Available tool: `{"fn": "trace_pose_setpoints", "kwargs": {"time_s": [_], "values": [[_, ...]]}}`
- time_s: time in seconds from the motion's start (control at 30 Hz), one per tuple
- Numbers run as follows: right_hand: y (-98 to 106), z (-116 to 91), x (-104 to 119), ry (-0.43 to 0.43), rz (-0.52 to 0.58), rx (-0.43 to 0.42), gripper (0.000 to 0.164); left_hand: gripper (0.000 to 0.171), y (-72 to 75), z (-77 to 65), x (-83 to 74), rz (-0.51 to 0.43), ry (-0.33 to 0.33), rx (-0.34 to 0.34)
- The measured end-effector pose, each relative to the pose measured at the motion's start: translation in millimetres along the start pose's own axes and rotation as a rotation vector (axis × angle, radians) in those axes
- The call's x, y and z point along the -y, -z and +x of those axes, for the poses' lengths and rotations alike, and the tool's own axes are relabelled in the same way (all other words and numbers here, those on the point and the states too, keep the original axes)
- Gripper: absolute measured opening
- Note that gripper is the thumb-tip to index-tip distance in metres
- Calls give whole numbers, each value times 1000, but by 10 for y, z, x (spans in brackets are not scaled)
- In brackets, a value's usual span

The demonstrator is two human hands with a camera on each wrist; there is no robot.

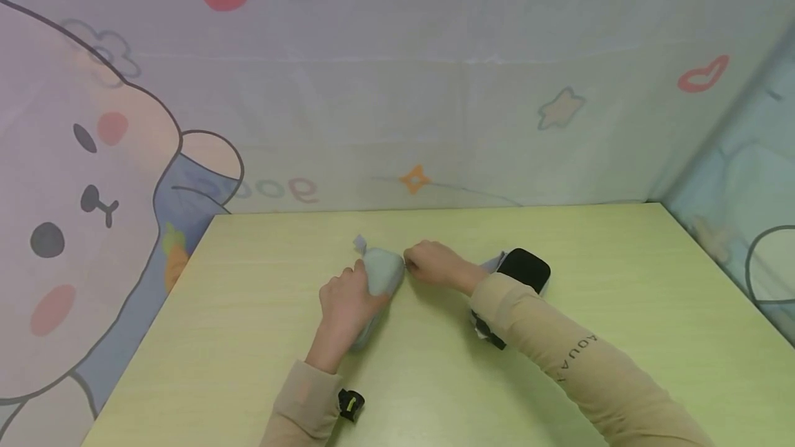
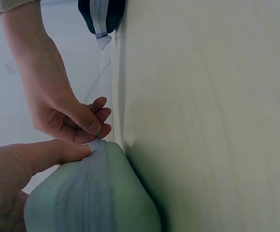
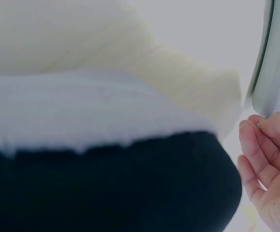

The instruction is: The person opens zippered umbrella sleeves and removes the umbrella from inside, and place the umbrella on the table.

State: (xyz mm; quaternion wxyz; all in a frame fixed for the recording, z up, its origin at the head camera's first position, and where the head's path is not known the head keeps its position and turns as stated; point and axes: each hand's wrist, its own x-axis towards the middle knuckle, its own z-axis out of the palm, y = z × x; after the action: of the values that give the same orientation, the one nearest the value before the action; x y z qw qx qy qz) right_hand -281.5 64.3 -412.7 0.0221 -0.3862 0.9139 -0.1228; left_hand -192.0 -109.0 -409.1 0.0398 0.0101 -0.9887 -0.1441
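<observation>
A pale green zippered pouch (image 1: 384,269) stands on its side on the table, with a small fabric tab at its far left end. My left hand (image 1: 350,299) grips it from the left. In the left wrist view the thumb lies on the grey zipper band (image 2: 89,193), close to its end. My right hand (image 1: 435,264) is at the pouch's right corner, where thumb and forefinger pinch the small zipper pull (image 2: 99,133). The zipper looks closed along the stretch that shows.
A black and grey zippered case (image 1: 524,269) lies to the right, partly under the right forearm. A light wooden table (image 1: 248,309) reaches back to a printed cloth backdrop (image 1: 373,88). Dark wrist-worn gear (image 1: 351,404) sits by the left cuff.
</observation>
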Motion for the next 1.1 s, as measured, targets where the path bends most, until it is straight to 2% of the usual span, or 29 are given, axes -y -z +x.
{"fn": "trace_pose_setpoints", "kwargs": {"time_s": [0.43,0.73,1.1], "values": [[-36,9,16,-1,6,-3,18,70,6,-18,-29,10,13,-39],[-27,23,39,12,-37,-17,19,69,17,-10,-35,-27,45,-21],[-59,38,26,10,-14,-18,18,69,21,-4,-50,-31,63,-16]]}}
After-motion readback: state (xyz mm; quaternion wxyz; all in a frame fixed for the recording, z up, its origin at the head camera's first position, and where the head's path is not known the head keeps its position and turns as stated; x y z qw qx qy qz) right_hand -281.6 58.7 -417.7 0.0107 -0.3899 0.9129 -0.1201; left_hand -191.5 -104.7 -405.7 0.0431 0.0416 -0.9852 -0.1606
